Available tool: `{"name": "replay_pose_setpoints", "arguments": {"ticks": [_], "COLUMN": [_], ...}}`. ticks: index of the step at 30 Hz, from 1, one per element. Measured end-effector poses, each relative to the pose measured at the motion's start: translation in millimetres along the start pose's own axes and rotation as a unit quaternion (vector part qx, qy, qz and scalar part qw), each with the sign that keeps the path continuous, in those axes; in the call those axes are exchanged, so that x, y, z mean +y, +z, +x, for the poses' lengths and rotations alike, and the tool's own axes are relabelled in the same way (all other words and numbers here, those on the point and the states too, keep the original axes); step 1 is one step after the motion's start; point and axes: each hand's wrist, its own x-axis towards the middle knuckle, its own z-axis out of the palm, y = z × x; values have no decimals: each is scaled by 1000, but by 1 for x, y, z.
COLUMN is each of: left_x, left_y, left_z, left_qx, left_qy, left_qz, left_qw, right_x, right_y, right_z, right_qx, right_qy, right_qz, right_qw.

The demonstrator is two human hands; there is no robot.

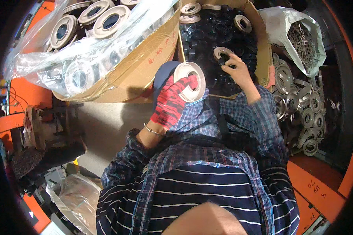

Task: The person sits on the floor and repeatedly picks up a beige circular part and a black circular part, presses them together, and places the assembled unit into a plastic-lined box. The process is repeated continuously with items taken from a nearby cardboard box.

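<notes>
Forearms in plaid sleeves come up from lower edge, over a striped top. Left hand (169, 102), in red/black knit glove w/ a thin bracelet at the wrist, has fingers curled tight round a stack of pale rings (190, 81), held on edge just in front of the near wall of the open cardboard box (262, 43). Right hand (239, 70), bare, reaches over that near wall into the box; fingertips pinch one beige ring (222, 52) lying on the black rings (208, 35) that fill it. More beige rings sit twd the box's far edge. Left of it, a 2nd carton (145, 66) w/ clear plastic liner holds larger pale rings. Right of the box: heap of grey metal rings (306, 113), and a white bag of metal clips (302, 39) at the far-right corner.
</notes>
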Motion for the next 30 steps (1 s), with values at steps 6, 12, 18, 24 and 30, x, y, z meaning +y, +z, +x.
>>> {"name": "replay_pose_setpoints", "arguments": {"ticks": [6, 12, 18, 24, 30], "left_x": [-11, 18, 17, 11, 14], "left_y": [3, 20, 44, 28, 31], "left_z": [1, -19, -32, -22, -28], "left_qx": [-100, -90, -32, -78, -97], "left_qy": [190, 148, 298, 134, 86], "left_qz": [237, 193, 374, 216, 168], "left_qw": [948, 966, 877, 964, 977], "right_x": [-103, -131, -123, -112, -114], "right_y": [-21, -18, 1, -16, 2], "right_z": [-82, -98, -97, -96, -107], "right_qx": [-56, -35, -54, -50, 22], "right_qy": [-159, -194, 179, -20, -4], "right_qz": [169, 128, 545, 268, 164], "right_qw": [971, 972, 817, 962, 986]}}
